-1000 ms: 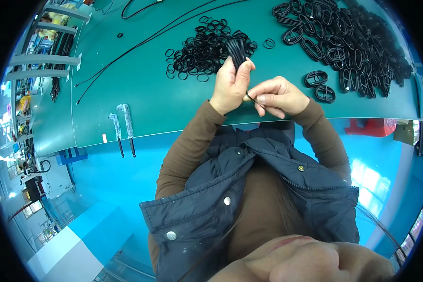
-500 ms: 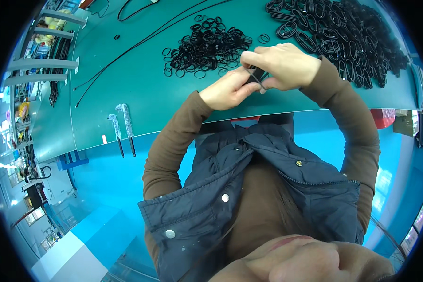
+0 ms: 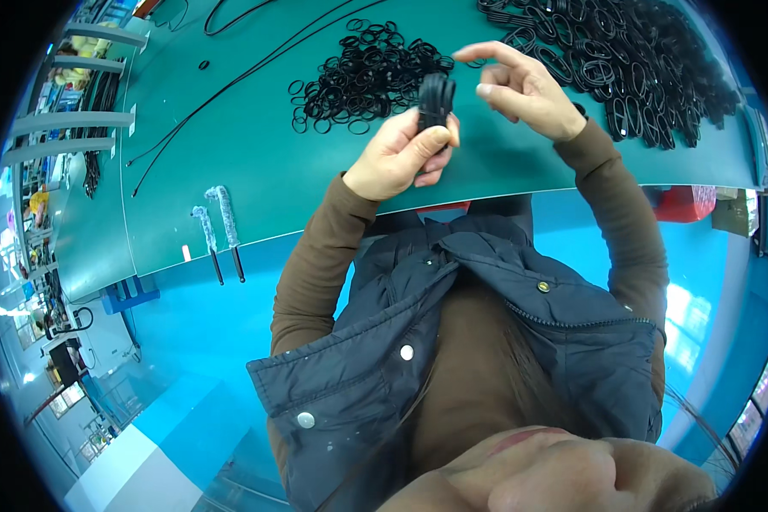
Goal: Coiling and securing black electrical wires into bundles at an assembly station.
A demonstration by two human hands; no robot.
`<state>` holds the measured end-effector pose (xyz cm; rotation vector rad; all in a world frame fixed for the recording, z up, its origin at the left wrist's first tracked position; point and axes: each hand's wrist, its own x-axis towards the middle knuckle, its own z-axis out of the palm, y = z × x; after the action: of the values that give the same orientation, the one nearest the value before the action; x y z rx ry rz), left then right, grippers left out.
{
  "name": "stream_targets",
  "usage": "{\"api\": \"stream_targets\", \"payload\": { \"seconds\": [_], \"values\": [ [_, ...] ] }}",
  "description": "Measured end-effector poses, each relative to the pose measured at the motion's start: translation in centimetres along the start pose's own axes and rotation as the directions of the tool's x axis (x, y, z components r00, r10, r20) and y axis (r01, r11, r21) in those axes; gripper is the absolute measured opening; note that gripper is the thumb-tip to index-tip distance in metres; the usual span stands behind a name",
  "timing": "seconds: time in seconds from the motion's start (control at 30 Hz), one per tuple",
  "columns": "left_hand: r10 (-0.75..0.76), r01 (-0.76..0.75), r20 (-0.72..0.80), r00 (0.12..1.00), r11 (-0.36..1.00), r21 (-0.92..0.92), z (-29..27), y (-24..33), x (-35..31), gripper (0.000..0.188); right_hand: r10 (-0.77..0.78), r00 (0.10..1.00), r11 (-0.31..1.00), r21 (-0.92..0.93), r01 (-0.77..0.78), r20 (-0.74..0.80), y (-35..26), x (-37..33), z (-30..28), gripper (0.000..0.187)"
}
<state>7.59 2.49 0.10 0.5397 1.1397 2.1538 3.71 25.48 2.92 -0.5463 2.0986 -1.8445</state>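
Upright in my left hand (image 3: 401,155) is a coiled black cable (image 3: 436,96), gripped at its lower end between thumb and fingers. A dark band seems to run round its middle, though it is hard to make out there. My right hand (image 3: 527,96) hovers to the right of the coil, apart from it, with index finger and thumb spread and nothing between them. Just beyond my left hand lies a loose heap of small black rubber bands (image 3: 363,81). Past my right hand, at the far right, spreads a big pile of coiled black cables (image 3: 627,64).
Long black cables (image 3: 247,81) stretch across the green table (image 3: 256,154) at the left. Two black-handled tools with wrapped, pale blue heads (image 3: 222,213) overhang its front edge. A single ring (image 3: 203,65) lies apart. Below the right edge sits a red container (image 3: 687,205).
My hands were together at the cable coil, with a band stretched between the fingers. Now the right hand has let go and moved right, while the left holds the coil upright.
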Motion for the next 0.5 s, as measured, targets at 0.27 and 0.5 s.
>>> {"api": "stream_targets", "payload": {
  "seconds": [0.27,0.5],
  "values": [
    [-0.126,0.130,-0.112,0.986,0.991,0.029,1.2,-0.3,0.8,0.017,-0.375,0.912,0.804,-0.432,0.408,0.164,0.9,1.4,1.6,0.022],
    [-0.048,-0.010,-0.255,0.966,0.975,-0.223,0.8,-1.1,0.1,0.025,-0.352,0.935,0.845,-0.414,0.338,0.045,0.8,0.8,1.8,0.024]
  ]
}}
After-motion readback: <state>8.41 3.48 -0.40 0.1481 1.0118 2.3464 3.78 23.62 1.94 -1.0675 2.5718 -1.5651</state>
